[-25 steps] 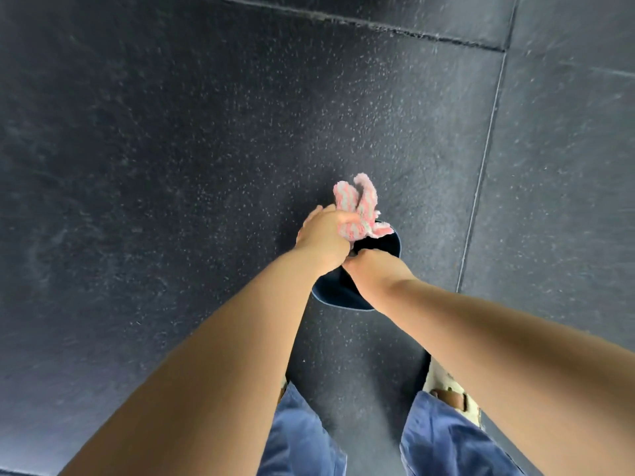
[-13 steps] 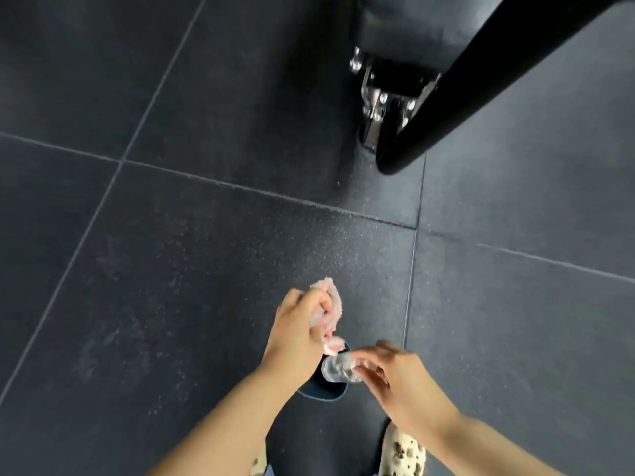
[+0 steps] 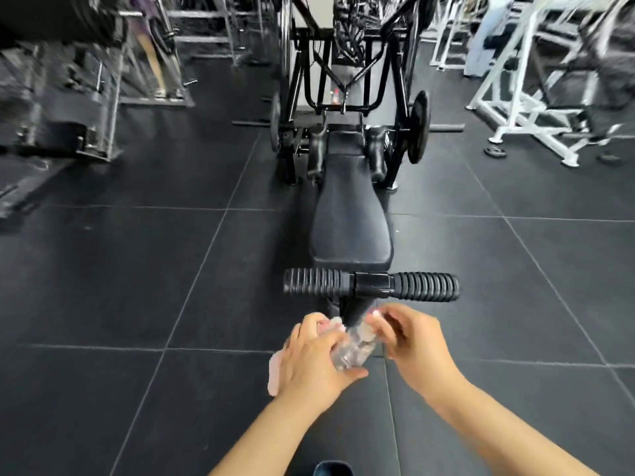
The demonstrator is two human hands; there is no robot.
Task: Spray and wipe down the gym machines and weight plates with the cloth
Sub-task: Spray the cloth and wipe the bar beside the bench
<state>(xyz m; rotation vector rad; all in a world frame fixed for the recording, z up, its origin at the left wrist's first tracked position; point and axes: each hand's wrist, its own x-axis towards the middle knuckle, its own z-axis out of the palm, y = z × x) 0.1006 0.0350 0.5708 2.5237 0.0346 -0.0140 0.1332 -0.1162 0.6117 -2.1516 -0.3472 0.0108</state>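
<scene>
Right in front of you, your left hand (image 3: pixel 311 355) has its grip clamped around the clear spray bottle (image 3: pixel 354 347), thumb under and fingers over, with the pink cloth (image 3: pixel 276 372) bunched in the same hand and hanging out past the palm on the left. Your right hand (image 3: pixel 410 341) sits just beside it, fingers curled in toward the bottle's top end; it's too blurred to call whether that grip is pinching the nozzle or only closing on it, so I cannot tell. Looks like you're readying the bottle, setting the sprayer before the first squirt, with no wiping begun on this machine. Just beyond your hands the ribbed foot roller (image 3: pixel 371 285) runs crossways, both foam ends bare. Past that the black padded bench seat (image 3: pixel 350 218) stretches away toward the frame (image 3: pixel 343 80), and a weight plate (image 3: pixel 420 127) hangs on the right-hand peg. Further right, white machines (image 3: pixel 536 97) and a small loose plate (image 3: pixel 495 151) on the floor. Next move, I'd say: get the nozzle pointed at the roller or the pad, free the cloth from under the bottle, and keep the spray off the rubber floor tiles (image 3: pixel 137 269) where it could leave a slick patch.
</scene>
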